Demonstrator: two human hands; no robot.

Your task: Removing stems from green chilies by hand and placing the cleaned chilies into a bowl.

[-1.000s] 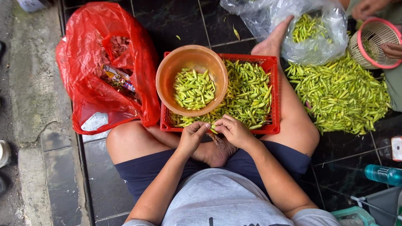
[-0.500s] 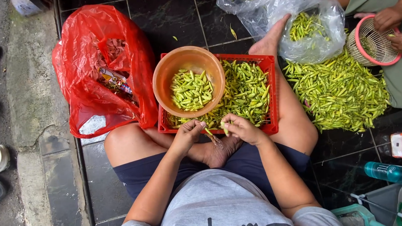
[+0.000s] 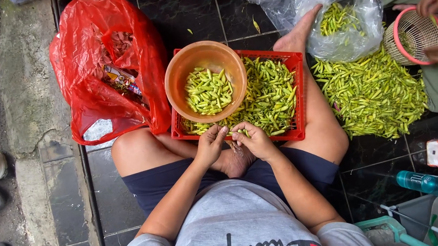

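I sit cross-legged on dark tiles with a red plastic basket (image 3: 296, 93) of green chili peppers (image 3: 269, 94) between my legs. An orange bowl (image 3: 178, 76) rests on the basket's left part and holds more green chilies (image 3: 207, 91). My left hand (image 3: 209, 146) and my right hand (image 3: 254, 141) meet at the basket's near edge, fingertips almost touching. Both pinch one small green chili (image 3: 242, 133) between them.
A red plastic bag (image 3: 94, 88) with scraps lies to the left. On the right, a loose pile of green chilies (image 3: 373, 96), a clear bag of chilies (image 3: 344, 24), and another person's hands on a pink basket (image 3: 412, 34). A teal bottle (image 3: 422, 183) lies lower right. Shoes line the left edge.
My hands drew apart half a second ago and have come back together at the basket's near edge. The view has shifted slightly.
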